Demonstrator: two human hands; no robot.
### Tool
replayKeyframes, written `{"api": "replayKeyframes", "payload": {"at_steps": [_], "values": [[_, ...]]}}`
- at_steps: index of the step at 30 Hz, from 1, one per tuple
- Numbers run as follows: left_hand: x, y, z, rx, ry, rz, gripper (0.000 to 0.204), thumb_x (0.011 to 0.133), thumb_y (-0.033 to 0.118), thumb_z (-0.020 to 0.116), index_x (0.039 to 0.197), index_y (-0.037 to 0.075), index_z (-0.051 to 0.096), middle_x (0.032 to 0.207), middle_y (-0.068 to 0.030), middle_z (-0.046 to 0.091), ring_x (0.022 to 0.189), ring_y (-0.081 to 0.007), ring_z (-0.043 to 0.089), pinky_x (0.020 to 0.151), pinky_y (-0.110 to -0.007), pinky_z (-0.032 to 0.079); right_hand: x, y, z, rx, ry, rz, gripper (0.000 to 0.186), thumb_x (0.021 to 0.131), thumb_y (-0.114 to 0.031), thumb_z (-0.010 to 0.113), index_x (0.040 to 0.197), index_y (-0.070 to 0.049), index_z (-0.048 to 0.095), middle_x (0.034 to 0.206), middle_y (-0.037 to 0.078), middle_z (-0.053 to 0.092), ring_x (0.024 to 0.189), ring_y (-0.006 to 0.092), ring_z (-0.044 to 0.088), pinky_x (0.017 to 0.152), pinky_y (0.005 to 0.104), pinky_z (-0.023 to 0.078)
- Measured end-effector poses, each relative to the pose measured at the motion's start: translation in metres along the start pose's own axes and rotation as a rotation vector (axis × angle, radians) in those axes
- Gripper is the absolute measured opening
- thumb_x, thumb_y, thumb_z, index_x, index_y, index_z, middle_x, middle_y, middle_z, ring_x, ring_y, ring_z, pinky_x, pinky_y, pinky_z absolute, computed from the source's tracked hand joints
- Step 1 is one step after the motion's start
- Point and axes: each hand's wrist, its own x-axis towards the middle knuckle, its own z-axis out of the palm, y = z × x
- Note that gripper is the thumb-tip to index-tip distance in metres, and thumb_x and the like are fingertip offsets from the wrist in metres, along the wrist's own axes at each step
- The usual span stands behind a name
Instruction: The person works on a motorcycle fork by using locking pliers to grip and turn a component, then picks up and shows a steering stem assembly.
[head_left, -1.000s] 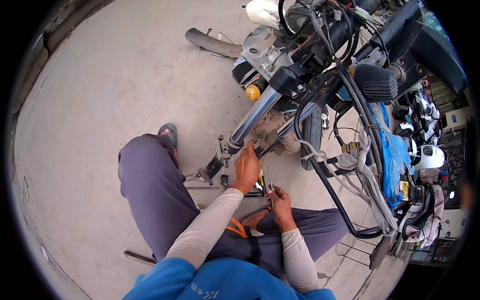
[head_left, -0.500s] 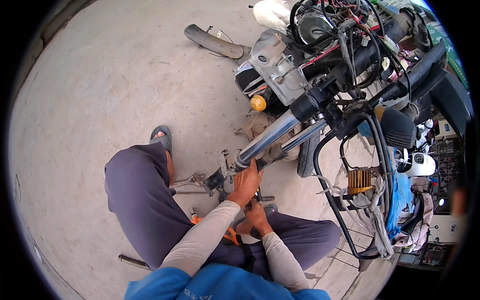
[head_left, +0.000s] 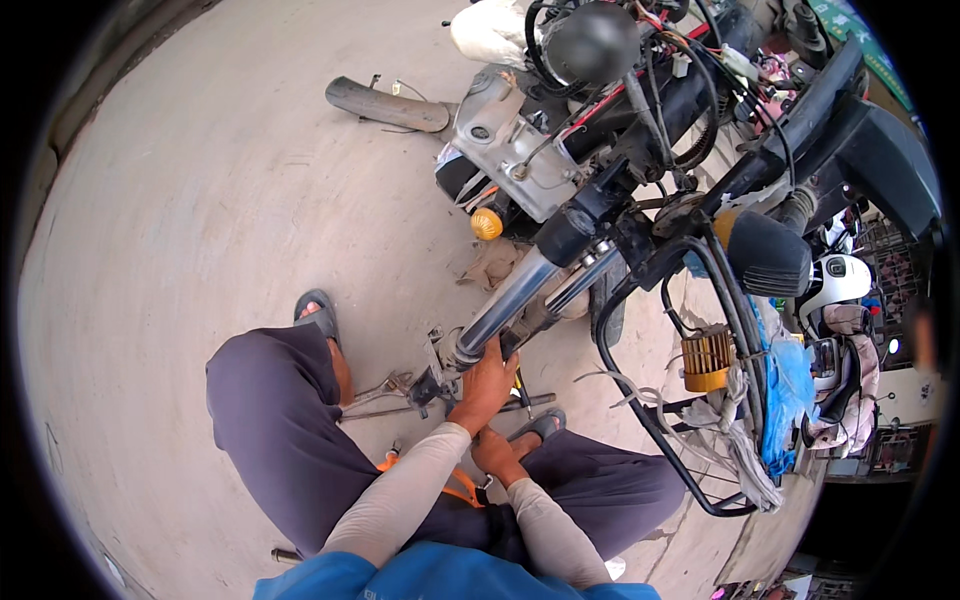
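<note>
The left hand (head_left: 484, 388) is set against the lower end of the front fork (head_left: 508, 305), its fingers partly hidden, so how tightly they are closed cannot be told; the right hand (head_left: 494, 455) is held just below it, fingers curled (whether anything is held cannot be told); the fork is slanted down from the motorcycle (head_left: 605, 190) toward the floor (head_left: 200, 230); an amber turn signal (head_left: 486, 224) is seen above the left hand.
</note>
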Motion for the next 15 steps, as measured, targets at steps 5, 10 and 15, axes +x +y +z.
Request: {"api": "replayKeyframes", "payload": {"at_steps": [5, 10, 15], "values": [[0.005, -0.006, -0.005, -0.143, -0.089, 0.008, 0.043, 0.086, 0.013, 0.07, 0.123, -0.001, 0.052, 0.106, -0.0246, 0.062, 0.099, -0.0467, 0.06, 0.086, -0.047, 0.047, 0.004, 0.006, 0.023, 0.028, 0.014, 0.037, 0.032, 0.085, -0.007, 0.054, 0.115, 0.005, 0.056, 0.104, 0.032, 0.066, 0.102, 0.0452, 0.064, 0.09, 0.0505, 0.05], [0.027, -0.059, 0.008, -0.323, -0.481, -0.207, 0.076, 0.083, 0.033, 0.072, 0.146, 0.006, 0.038, 0.138, -0.0239, 0.047, 0.128, -0.0381, 0.049, 0.108, -0.041, 0.036, 0.009, -0.013, 0.027, -0.016, 0.004, 0.13, 0.047, 0.083, -0.018, 0.062, 0.125, 0.003, 0.054, 0.108, 0.031, 0.066, 0.106, 0.0445, 0.062, 0.094, 0.0496, 0.048], [0.039, -0.077, 0.009, -0.417, -0.616, -0.27, 0.072, 0.073, 0.027, 0.074, 0.137, 0.004, 0.05, 0.136, -0.0197, 0.047, 0.125, -0.0315, 0.048, 0.106, -0.037, 0.036, -0.001, -0.028, 0.032, 0.053, 0.09, 0.17, 0.052, 0.083, -0.028, 0.066, 0.123, 0.003, 0.054, 0.108, 0.032, 0.065, 0.106, 0.0468, 0.062, 0.094, 0.0506, 0.048]]}}
